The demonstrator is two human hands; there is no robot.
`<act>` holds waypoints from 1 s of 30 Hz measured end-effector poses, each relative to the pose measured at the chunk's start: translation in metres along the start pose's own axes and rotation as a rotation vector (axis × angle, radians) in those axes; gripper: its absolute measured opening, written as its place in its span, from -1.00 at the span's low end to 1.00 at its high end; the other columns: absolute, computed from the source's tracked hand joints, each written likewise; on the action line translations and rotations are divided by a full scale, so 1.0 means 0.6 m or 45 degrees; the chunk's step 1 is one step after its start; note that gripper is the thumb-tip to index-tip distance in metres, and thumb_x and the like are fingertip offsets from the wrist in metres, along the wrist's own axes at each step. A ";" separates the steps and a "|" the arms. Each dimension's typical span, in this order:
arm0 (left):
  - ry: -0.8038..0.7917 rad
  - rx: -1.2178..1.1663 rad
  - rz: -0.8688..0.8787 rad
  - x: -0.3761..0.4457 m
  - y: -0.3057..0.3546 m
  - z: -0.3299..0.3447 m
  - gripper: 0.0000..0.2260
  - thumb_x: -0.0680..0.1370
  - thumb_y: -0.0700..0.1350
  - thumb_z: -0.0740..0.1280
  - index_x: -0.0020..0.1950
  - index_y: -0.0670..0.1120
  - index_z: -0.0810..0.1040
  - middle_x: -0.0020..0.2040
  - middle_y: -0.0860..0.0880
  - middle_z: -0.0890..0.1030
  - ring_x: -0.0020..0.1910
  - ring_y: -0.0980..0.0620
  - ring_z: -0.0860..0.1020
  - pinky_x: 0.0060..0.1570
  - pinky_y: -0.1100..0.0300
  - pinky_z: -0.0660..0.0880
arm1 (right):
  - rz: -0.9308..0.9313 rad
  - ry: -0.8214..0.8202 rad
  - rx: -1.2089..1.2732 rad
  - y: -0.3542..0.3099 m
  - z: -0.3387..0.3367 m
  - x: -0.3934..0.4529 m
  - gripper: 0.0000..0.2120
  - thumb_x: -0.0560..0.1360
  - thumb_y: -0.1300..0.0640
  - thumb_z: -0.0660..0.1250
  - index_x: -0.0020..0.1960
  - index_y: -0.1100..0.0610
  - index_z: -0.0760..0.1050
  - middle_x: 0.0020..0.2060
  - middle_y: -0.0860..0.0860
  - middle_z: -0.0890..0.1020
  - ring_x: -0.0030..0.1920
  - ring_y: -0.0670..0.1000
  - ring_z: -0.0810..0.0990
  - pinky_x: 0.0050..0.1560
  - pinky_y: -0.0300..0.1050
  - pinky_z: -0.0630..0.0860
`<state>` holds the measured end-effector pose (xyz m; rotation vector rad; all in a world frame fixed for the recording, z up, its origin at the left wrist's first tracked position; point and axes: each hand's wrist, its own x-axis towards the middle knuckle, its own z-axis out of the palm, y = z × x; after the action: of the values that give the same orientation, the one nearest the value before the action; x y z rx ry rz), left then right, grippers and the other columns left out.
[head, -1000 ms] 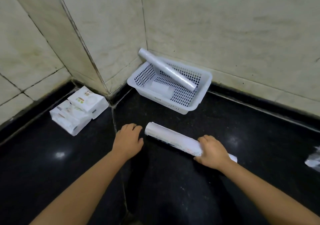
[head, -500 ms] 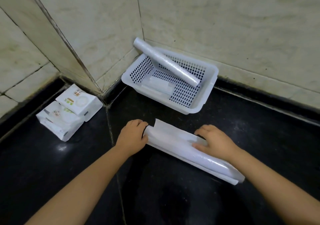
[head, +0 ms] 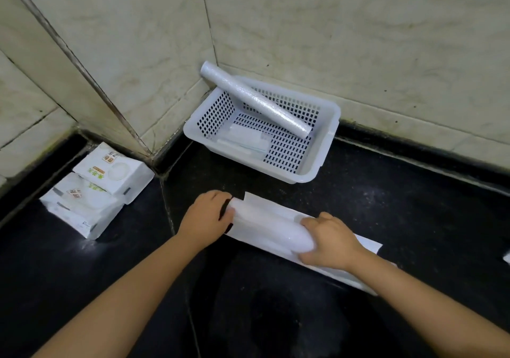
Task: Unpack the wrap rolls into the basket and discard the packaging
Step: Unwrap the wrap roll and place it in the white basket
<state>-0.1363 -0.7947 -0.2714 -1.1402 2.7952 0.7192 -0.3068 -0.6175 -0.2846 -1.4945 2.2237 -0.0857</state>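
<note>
- On the black floor in front of you, near a tiled wall corner, a wrap roll (head: 271, 229) lies on its opened white paper wrapper (head: 367, 247), which is spread flat beneath it.
- Your left hand (head: 205, 219) is cupped with fingers curled against the roll's left end, touching it; whether it grips is unclear.
- Your right hand (head: 328, 243) is closed over the roll's right end, fingers wrapped across the top.
- Risk, as a judgement: the roll looks smooth and round, so lifting it by one end could let it slip, or drag the loose wrapper along with it.
- Risk: the white plastic basket (head: 325, 153) by the wall already holds a bare roll (head: 255, 103) propped diagonally, one end over the rim against the wall. Dropping a second roll on it could knock it out.
- A flat white packet (head: 242, 141) lies on the basket bottom.
- The roll in hand looks white, slightly glossy and translucent; its right end is hidden.
- Stacked tissue packs (head: 93, 189) sit to the left, well apart.
</note>
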 end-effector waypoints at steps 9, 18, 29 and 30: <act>0.276 0.057 0.064 0.098 0.019 -0.124 -0.64 0.55 -0.14 0.26 0.32 -0.25 0.42 0.27 -0.24 0.50 0.25 -0.18 0.43 0.23 -0.03 0.39 | 0.092 0.575 0.472 -0.005 -0.228 0.028 -0.52 0.34 0.04 0.46 0.20 0.15 0.47 -0.04 0.06 0.57 -0.09 0.04 0.50 -0.17 -0.17 0.35; 0.291 0.431 0.062 0.259 0.034 -0.160 -0.72 0.57 -0.16 0.15 0.28 -0.16 0.39 0.28 -0.10 0.43 0.25 -0.07 0.37 0.11 0.11 0.41 | 0.006 0.957 0.743 -0.026 -0.339 0.201 -0.53 0.42 0.13 0.39 0.28 0.20 0.35 0.03 -0.01 0.46 -0.02 -0.05 0.42 -0.15 -0.21 0.36; 0.286 0.670 -0.048 0.423 0.029 -0.139 -0.33 0.52 -0.16 0.28 0.51 0.12 -0.01 0.55 -0.14 -0.02 0.51 -0.21 -0.08 0.39 -0.17 0.25 | -0.020 1.154 0.501 0.021 -0.288 0.314 -0.58 0.41 0.09 0.40 0.17 0.23 0.39 -0.02 0.00 0.40 -0.01 0.01 0.40 -0.08 -0.12 0.36; 0.285 0.700 -0.031 0.430 0.029 -0.131 -0.34 0.52 -0.14 0.29 0.50 0.12 0.01 0.54 -0.13 0.00 0.51 -0.23 -0.08 0.39 -0.19 0.24 | -0.032 1.141 0.488 0.020 -0.291 0.317 -0.56 0.41 0.07 0.40 0.20 0.21 0.38 0.01 0.01 0.41 0.01 0.01 0.41 -0.06 -0.11 0.39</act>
<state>-0.3255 -0.9865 -0.2473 -1.1854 2.8568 -0.1960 -0.4459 -0.8163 -0.1957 -1.4043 2.5884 -1.3360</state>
